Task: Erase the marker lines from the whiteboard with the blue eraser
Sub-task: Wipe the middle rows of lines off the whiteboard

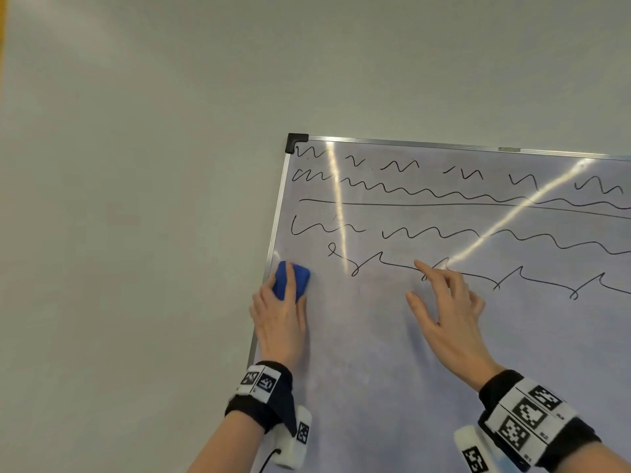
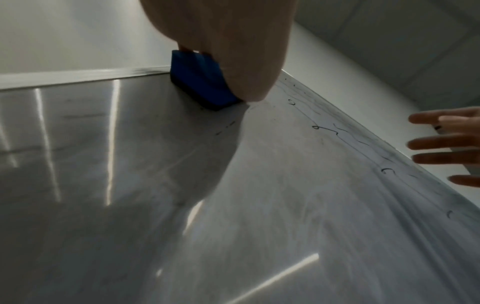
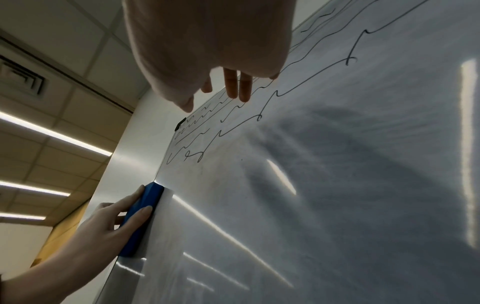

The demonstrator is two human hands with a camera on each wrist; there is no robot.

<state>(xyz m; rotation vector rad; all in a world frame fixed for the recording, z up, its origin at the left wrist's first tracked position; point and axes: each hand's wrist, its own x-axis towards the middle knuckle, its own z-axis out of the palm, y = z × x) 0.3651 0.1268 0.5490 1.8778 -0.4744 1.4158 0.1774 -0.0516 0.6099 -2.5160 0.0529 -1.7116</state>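
Note:
A wall-mounted whiteboard point(image 1: 444, 353) carries several rows of black marker squiggles point(image 1: 444, 199) across its upper part; the part below the lowest row is wiped. My left hand point(image 1: 280, 315) grips the blue eraser point(image 1: 300, 278) and holds it flat against the board at its left edge, just below the squiggles. The same eraser point(image 3: 141, 216) shows edge-on in the right wrist view, and pressed to the board point(image 2: 200, 82) in the left wrist view. My right hand point(image 1: 444, 302) has its fingers spread and straight by the lowest wavy line point(image 1: 546, 285); whether they touch it is unclear.
The board's metal frame point(image 1: 273, 240) runs along the left edge, with a black plastic corner point(image 1: 295, 141) at the top. Bare white wall point(image 1: 136, 199) lies left of and above the board. Ceiling lights point(image 3: 52, 131) glare as streaks on the board.

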